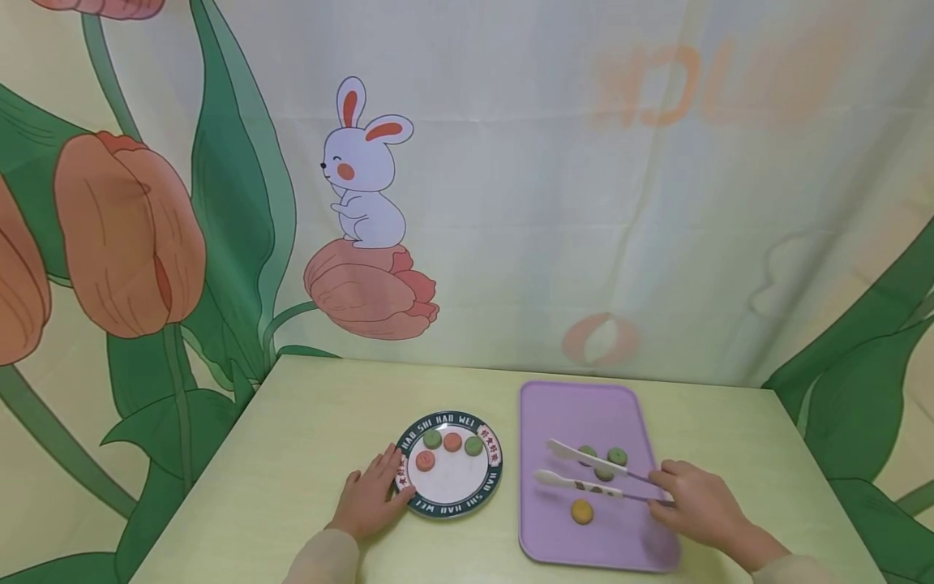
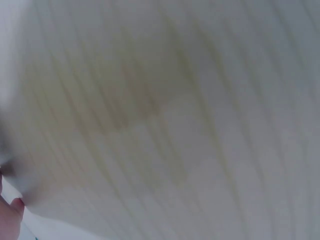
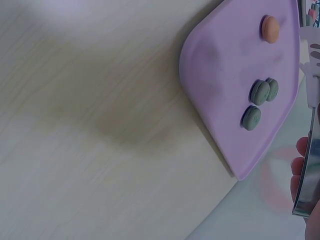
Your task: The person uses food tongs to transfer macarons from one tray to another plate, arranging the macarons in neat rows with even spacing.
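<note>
My right hand [image 1: 696, 499] grips metal-handled tongs [image 1: 620, 480] with pale, dark-patterned tips, parted over a purple tray [image 1: 576, 405]. Three green macarons [image 1: 617, 456] are on the tray, partly covered by the tongs in the head view. Nearer its front lies a yellow-orange macaron [image 1: 581, 511]. Left of the tray stands a round white plate [image 1: 452, 478] with a dark green lettered rim. Two green macarons [image 1: 473, 445] and two pink macarons [image 1: 425, 460] rest on it. My left hand [image 1: 372, 495] touches the plate's left rim, fingers extended and thumb apart.
All this stands on a pale wood-grained table [image 1: 306, 422]. A printed curtain [image 1: 496, 203] with tulips and a white rabbit hangs directly behind its far edge. Pale blurred cloth [image 2: 165, 120] fills most of the left wrist view.
</note>
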Tool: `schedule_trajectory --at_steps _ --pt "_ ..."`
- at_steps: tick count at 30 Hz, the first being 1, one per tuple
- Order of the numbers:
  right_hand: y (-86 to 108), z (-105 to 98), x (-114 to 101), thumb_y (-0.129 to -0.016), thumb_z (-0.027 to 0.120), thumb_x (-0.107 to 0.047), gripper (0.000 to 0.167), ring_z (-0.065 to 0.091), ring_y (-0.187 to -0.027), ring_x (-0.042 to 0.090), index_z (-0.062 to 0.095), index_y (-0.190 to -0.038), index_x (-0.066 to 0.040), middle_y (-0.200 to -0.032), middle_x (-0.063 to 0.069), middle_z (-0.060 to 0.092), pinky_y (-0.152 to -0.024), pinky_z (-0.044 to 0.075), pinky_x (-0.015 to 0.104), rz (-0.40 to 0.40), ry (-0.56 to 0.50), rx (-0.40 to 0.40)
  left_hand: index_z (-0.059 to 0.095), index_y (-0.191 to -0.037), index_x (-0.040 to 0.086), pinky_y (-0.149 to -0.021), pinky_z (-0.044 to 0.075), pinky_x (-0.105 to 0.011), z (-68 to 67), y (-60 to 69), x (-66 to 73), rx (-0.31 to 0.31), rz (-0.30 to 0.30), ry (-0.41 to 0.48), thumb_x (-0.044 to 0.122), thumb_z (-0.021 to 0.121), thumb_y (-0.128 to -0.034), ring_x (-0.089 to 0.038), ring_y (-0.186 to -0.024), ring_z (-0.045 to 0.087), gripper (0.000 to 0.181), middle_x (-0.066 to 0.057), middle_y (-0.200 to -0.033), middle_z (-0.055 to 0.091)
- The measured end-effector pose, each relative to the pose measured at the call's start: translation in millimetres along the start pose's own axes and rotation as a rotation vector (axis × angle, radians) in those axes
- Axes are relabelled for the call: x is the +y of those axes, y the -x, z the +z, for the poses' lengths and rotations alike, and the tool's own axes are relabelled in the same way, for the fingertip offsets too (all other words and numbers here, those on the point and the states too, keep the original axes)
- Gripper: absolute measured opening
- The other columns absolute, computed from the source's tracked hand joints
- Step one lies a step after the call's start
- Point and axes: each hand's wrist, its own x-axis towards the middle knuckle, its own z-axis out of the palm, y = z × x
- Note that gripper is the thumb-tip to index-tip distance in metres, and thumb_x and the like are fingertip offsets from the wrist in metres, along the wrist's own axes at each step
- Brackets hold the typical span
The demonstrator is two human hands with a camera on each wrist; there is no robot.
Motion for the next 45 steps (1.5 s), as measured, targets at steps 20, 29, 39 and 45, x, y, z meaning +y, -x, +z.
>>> schedule_trajectory --at_steps 20,29,39,45 --pt "-1.0 -12 8 -0.065 0.069 -0.028 0.020 0.042 -0.057 0.004 0.066 -0.079 -0.014 -0.068 -0.010 0.048 -0.041 0.030 0.018 0.090 0.021 -0.105 0.027 -0.140 0.014 -0.102 0.021 -0.057 0.7 -0.8 -0.4 0.002 0.000 -0.004 0.057 0.041 -0.0837 -0.028 -0.132 0.028 0.072 -0.002 -0.146 0.024" --pt "-0.7 -13 14 -0.065 0.070 -0.028 0.020 0.040 -0.056 0.004 0.066 -0.078 -0.014 -0.067 -0.009 0.047 -0.040 0.029 0.019 0.106 0.038 -0.087 0.027 -0.140 0.014 -0.101 0.021 -0.058 0.2 -0.7 0.0 0.000 -0.002 0.001 0.058 0.042 -0.0832 -0.028 -0.132 0.028 0.072 -0.002 -0.146 0.025" --pt "-1.8 -11 20 -0.067 0.068 -0.028 0.017 0.036 -0.054 0.004 0.063 -0.075 -0.015 -0.065 -0.009 0.044 -0.039 0.027 0.020 0.155 0.031 -0.135 0.028 -0.140 0.014 -0.101 0.022 -0.058 -0.9 0.0 0.8 -0.002 -0.004 -0.005 0.058 0.042 -0.0832 -0.028 -0.132 0.028 0.072 -0.002 -0.146 0.025" --pt "-1.1 -12 22 -0.067 0.066 -0.026 0.014 0.034 -0.054 0.005 0.062 -0.074 -0.015 -0.064 -0.009 0.042 -0.039 0.026 0.020 0.166 0.026 -0.147 0.028 -0.139 0.014 -0.101 0.022 -0.058 -1.9 0.4 1.3 -0.002 -0.005 0.002 0.057 0.042 -0.0833 -0.028 -0.132 0.028 0.072 -0.002 -0.146 0.025"
